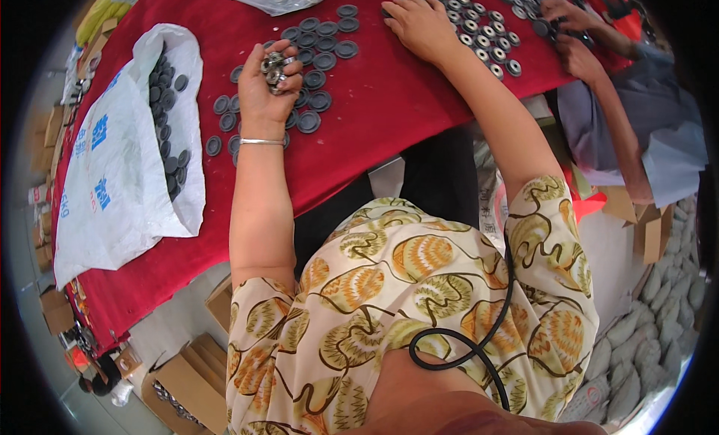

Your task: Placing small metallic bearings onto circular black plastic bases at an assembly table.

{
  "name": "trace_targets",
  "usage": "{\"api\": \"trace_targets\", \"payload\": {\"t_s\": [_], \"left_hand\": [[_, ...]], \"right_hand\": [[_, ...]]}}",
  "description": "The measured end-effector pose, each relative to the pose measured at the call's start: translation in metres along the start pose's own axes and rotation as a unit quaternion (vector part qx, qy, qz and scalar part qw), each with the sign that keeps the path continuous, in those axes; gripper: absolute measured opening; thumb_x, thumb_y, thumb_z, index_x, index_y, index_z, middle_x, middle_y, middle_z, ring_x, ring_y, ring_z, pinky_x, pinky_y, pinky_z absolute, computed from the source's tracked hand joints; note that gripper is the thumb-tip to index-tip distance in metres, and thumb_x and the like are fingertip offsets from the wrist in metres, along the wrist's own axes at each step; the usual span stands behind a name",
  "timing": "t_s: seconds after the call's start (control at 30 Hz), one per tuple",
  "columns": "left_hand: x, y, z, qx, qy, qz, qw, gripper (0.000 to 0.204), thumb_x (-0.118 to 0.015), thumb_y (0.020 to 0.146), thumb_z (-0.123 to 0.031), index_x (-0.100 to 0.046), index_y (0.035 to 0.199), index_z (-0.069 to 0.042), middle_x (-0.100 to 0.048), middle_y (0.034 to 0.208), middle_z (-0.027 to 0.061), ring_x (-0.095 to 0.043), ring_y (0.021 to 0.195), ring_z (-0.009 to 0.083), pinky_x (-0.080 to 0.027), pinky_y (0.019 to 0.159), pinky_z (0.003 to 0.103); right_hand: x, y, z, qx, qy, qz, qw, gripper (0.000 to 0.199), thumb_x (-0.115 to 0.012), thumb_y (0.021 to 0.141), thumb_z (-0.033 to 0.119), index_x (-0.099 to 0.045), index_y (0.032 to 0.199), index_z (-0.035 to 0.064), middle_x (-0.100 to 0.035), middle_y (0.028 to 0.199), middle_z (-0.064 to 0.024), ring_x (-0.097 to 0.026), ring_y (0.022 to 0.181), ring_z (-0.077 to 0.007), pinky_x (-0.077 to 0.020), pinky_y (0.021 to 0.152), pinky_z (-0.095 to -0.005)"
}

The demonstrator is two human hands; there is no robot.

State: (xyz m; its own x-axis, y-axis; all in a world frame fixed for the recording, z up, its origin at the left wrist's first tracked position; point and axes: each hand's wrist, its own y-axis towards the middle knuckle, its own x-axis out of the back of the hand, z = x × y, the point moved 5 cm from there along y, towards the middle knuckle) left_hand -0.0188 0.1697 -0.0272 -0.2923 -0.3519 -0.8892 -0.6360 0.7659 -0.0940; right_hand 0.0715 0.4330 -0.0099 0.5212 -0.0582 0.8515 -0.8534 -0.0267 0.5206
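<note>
Metal rings in left hand, grey discs close by

Palm up, curled round the rings; discs lie around it, mostly rightward. Right hand farther from them, grip unclear, beside metal-centred discs.

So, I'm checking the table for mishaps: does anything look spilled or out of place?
Nothing plainly stands out. The white sack lies open on the red cloth, but the grey discs at its mouth seem to rest within it.
</note>
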Motion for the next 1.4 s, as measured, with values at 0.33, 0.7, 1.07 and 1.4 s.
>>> {"api": "trace_targets", "payload": {"t_s": [0.33, 0.7, 1.07, 1.4], "left_hand": [[0.002, 0.001, -0.001, -0.001, -0.010, -0.012, 1.000, 0.041, -0.055, 0.105, -0.033, -0.063, 0.117, 0.006, -0.059, 0.105, 0.0161, -0.050, 0.075, 0.0172, -0.039, 0.049, 0.021], [0.002, 0.002, 0.000, 0.002, 0.007, -0.024, 1.000, 0.042, -0.054, 0.106, -0.035, -0.063, 0.117, 0.005, -0.061, 0.103, 0.0143, -0.050, 0.075, 0.0167, -0.039, 0.050, 0.021], [0.000, -0.001, 0.001, -0.013, 0.015, -0.026, 0.999, 0.044, -0.055, 0.106, -0.033, -0.061, 0.121, 0.008, -0.056, 0.106, 0.0159, -0.048, 0.075, 0.0167, -0.038, 0.048, 0.020], [-0.005, 0.002, 0.008, 0.004, 0.018, -0.014, 1.000, 0.043, -0.055, 0.106, -0.035, -0.063, 0.118, 0.005, -0.063, 0.103, 0.0151, -0.052, 0.075, 0.0167, -0.040, 0.048, 0.021]], "right_hand": [[0.081, -0.105, -0.045, -0.135, 0.044, -0.055, 0.988, 0.056, -0.066, 0.095, 0.048, -0.060, 0.141, 0.0158, -0.058, 0.144, -0.0156, -0.050, 0.137, -0.0370, -0.0388, 0.110, -0.0552], [0.049, -0.130, -0.087, -0.188, 0.001, 0.034, 0.982, 0.061, -0.055, 0.101, 0.054, -0.054, 0.148, 0.0149, -0.046, 0.154, -0.0217, -0.038, 0.144, -0.0455, -0.0343, 0.114, -0.0607], [0.059, -0.115, -0.076, -0.177, -0.010, 0.021, 0.984, 0.058, -0.057, 0.101, 0.052, -0.055, 0.146, 0.0160, -0.050, 0.152, -0.0183, -0.042, 0.144, -0.0389, -0.0306, 0.117, -0.0571], [0.046, -0.095, -0.053, -0.120, -0.048, 0.081, 0.988, 0.052, -0.054, 0.103, 0.051, -0.056, 0.145, 0.0208, -0.050, 0.153, -0.0170, -0.042, 0.145, -0.0354, -0.0301, 0.118, -0.0547]]}}
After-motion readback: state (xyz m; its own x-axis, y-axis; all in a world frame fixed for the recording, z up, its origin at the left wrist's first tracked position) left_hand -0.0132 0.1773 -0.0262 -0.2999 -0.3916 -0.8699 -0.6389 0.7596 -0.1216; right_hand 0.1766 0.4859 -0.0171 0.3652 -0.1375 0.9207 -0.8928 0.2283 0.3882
